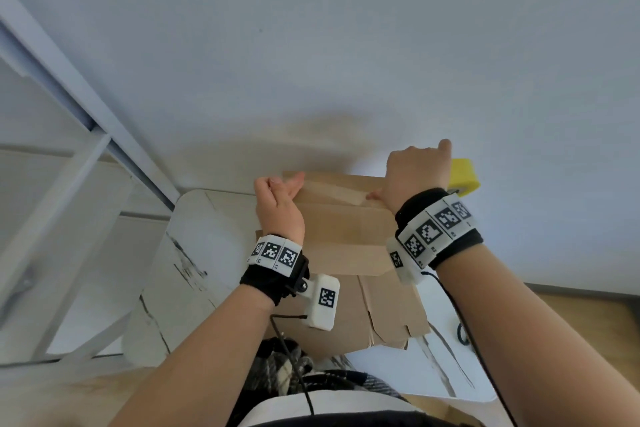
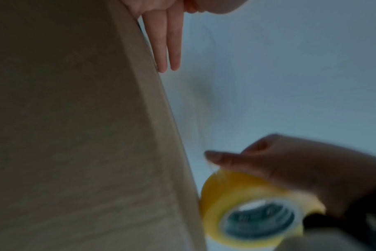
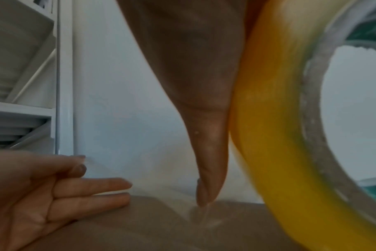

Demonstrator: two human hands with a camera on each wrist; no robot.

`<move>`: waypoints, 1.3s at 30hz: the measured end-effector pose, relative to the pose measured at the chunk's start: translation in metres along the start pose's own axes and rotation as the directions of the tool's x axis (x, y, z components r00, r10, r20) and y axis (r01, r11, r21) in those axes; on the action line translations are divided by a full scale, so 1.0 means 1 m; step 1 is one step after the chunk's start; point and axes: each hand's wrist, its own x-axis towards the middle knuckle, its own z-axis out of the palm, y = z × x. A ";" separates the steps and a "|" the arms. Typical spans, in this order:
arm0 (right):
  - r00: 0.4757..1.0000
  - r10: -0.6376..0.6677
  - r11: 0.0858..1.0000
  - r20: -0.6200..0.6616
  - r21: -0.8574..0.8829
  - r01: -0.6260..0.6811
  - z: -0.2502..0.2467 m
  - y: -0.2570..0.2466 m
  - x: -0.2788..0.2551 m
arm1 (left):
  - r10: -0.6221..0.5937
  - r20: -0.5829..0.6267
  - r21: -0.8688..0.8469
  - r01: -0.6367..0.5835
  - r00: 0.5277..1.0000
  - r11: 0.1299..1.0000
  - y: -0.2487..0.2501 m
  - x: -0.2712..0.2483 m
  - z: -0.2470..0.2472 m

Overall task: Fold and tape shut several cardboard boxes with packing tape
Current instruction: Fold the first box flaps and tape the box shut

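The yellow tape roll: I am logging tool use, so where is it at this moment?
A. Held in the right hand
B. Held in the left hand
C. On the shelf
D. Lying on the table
A: the right hand grips the yellow tape roll at the far edge of the cardboard box; the left hand holds no roll.

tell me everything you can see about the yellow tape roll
The tape roll is a wide ring of glossy yellow packing tape on a pale core with a green-printed inner face. The right hand grips it beside the far right corner of the cardboard box, which it seems to touch. It is motion-blurred.
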 end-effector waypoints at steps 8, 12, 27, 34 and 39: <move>0.999 -0.033 0.999 -0.014 -0.039 0.032 0.006 -0.010 -0.005 | 0.071 -0.031 -0.048 -0.072 0.997 0.996 0.003 -0.003 -0.015; 1.000 -0.012 1.000 -0.019 -0.020 0.012 0.006 -0.007 -0.004 | 0.228 -0.035 0.189 -0.218 0.973 0.957 0.002 -0.001 -0.026; 0.999 -0.038 0.998 -0.026 -0.054 0.036 0.005 -0.018 -0.008 | 0.013 -0.049 0.427 0.009 0.999 0.904 -0.017 0.026 -0.036; 0.998 -0.061 0.997 -0.026 -0.056 0.059 0.001 -0.030 -0.007 | -0.033 -0.079 0.314 0.056 0.996 0.948 -0.023 0.025 -0.043; 0.998 -0.060 0.997 -0.019 -0.050 0.059 0.001 -0.030 -0.007 | -0.088 -0.075 0.306 0.107 0.993 0.946 -0.024 0.024 -0.042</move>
